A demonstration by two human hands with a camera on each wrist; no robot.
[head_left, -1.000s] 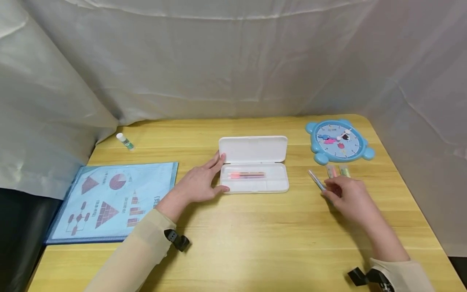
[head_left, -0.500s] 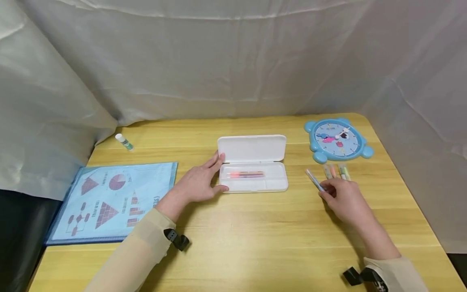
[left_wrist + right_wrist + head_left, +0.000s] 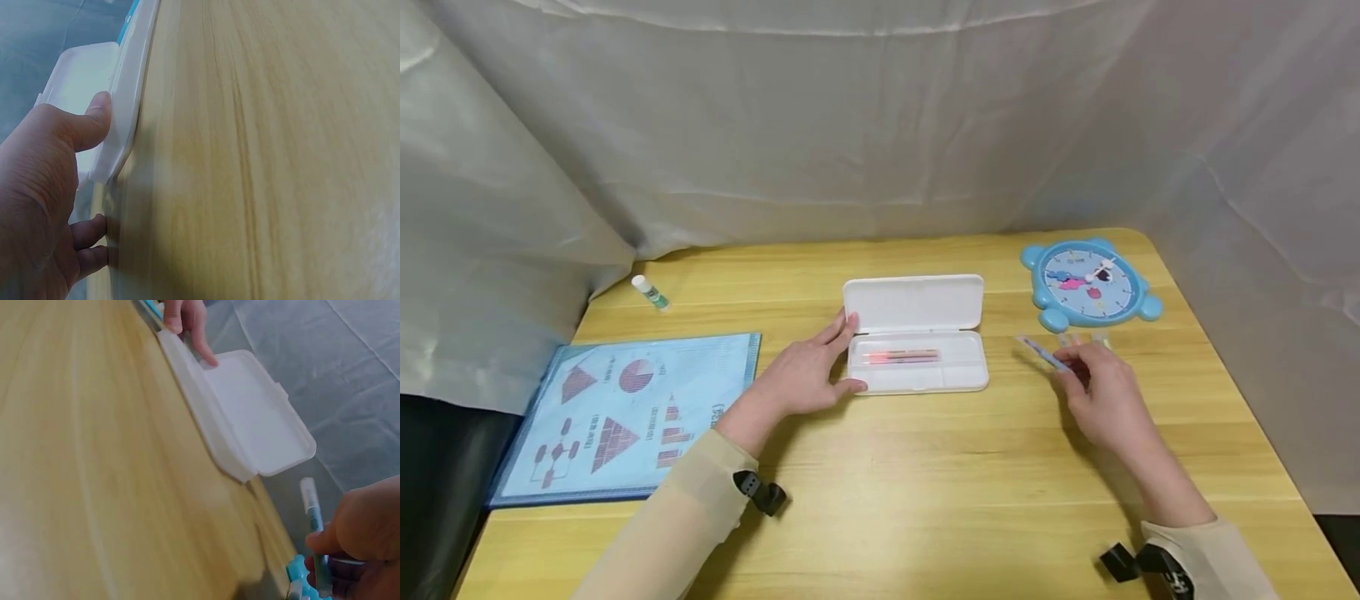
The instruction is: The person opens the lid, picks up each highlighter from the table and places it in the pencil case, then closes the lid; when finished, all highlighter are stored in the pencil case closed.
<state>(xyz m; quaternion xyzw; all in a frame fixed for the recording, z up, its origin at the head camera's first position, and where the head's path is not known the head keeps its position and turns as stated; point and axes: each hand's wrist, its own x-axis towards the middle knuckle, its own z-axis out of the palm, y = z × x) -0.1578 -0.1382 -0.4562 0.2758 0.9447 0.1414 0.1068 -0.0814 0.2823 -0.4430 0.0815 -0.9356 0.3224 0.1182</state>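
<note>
An open white pencil case (image 3: 917, 379) lies mid-table with its lid (image 3: 913, 304) tipped back. Several pink and orange pens (image 3: 902, 357) lie in its left part. My left hand (image 3: 801, 375) rests against the case's left end, thumb at the front corner and a straight finger at the lid. In the left wrist view, other fingers of that hand touch the table. Over on the right, my right hand (image 3: 1101, 392) pinches a marker pen (image 3: 314, 519) with a clear cap and bluish barrel, lifted off the table. Several more markers (image 3: 1075, 339) lie partly hidden behind this hand.
A blue toy clock (image 3: 1090, 283) lies at the back right. On the left is a blue document folder (image 3: 647, 417) with printed shapes. A glue stick (image 3: 651, 292) lies at the back left. Grey cloth (image 3: 880, 125) hangs behind the table.
My right hand has raised the marker pen from the table and shifted slightly left, and the pen has tilted further left. The left hand has stayed against the case.
</note>
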